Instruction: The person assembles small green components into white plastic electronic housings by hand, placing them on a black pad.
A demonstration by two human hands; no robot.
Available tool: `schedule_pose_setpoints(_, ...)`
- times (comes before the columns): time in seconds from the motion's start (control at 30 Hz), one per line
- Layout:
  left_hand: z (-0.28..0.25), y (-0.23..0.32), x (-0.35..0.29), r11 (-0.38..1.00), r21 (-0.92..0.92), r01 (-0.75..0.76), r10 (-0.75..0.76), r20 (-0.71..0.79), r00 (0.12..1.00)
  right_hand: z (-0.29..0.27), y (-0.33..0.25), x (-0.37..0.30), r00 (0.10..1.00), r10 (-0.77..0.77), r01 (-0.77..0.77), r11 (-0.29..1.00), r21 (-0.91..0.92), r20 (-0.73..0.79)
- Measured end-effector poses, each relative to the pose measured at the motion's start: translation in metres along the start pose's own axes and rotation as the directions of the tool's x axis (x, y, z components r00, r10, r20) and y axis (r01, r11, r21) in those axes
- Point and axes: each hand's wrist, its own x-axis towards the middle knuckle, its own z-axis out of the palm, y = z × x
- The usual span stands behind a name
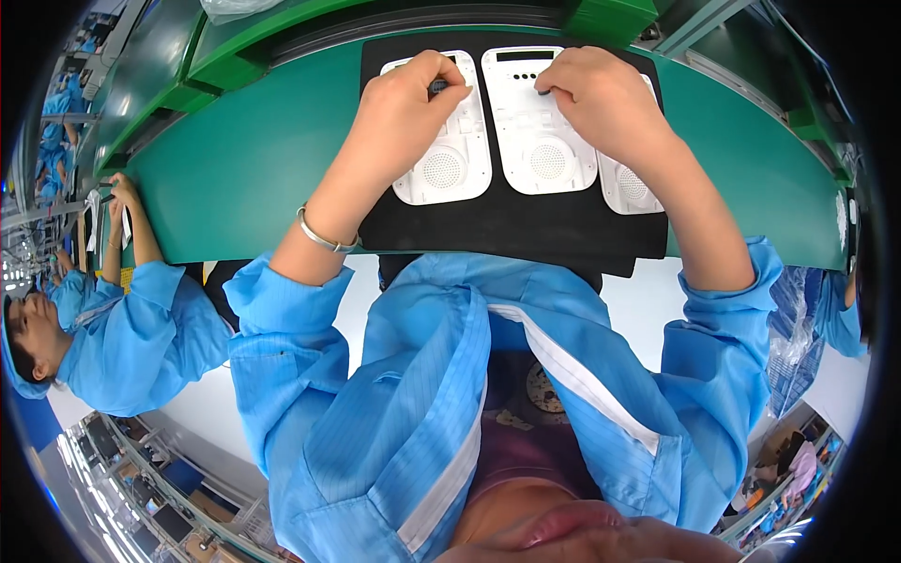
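Three white plastic housings lie side by side on a black mat (pixel 422 230), each with a round speaker grille. Over the left housing (pixel 469 174), my left hand (pixel 413 98) is closed with its fingertips together around a small dark piece (pixel 437 86). At the upper part of the middle housing (pixel 516 131), my right hand (pixel 605 98) pinches a small dark piece (pixel 542 92) between thumb and finger. Beside those fingertips, several small dark round spots (pixel 524 77) sit in a row on that housing. My right hand and forearm partly cover the right housing (pixel 627 192).
The green bench top (pixel 253 178) extends to both sides of the mat. Green rails (pixel 282 42) run along its far edge. To the left, a co-worker in a blue smock (pixel 150 328) works at the same bench. Clear plastic wrap (pixel 796 324) hangs at the right.
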Motion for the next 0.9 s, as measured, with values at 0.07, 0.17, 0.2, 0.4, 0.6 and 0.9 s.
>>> schedule_pose_setpoints(0.07,-0.002,-0.003,0.004,0.990,0.134,-0.048,0.051,-0.025,0.998,0.012,0.007,0.002,0.988,-0.134,0.129,0.990,-0.066,-0.078)
schedule_pose_setpoints(0.17,-0.002,-0.018,0.008,0.970,0.174,-0.170,0.191,-0.110,0.975,0.021,0.002,0.014,0.991,-0.072,0.075,0.997,0.023,-0.109)
schedule_pose_setpoints(0.2,-0.002,-0.021,0.009,0.974,0.164,-0.158,0.175,-0.099,0.979,0.024,0.003,0.014,0.992,-0.074,0.077,0.997,0.024,-0.105)
schedule_pose_setpoints(0.4,-0.011,-0.016,0.010,0.995,-0.060,0.076,-0.081,-0.089,0.993,0.013,0.009,0.005,0.992,0.083,-0.075,0.993,0.086,-0.094)
schedule_pose_setpoints(0.6,-0.015,-0.024,0.006,0.993,0.104,0.054,-0.042,-0.114,0.993,0.034,0.002,0.009,0.990,-0.056,0.047,0.997,-0.065,-0.131)
schedule_pose_setpoints(0.9,-0.015,-0.026,0.002,0.997,0.038,0.073,-0.069,-0.101,0.993,0.020,0.017,0.009,0.974,-0.172,0.164,0.984,-0.065,-0.150)
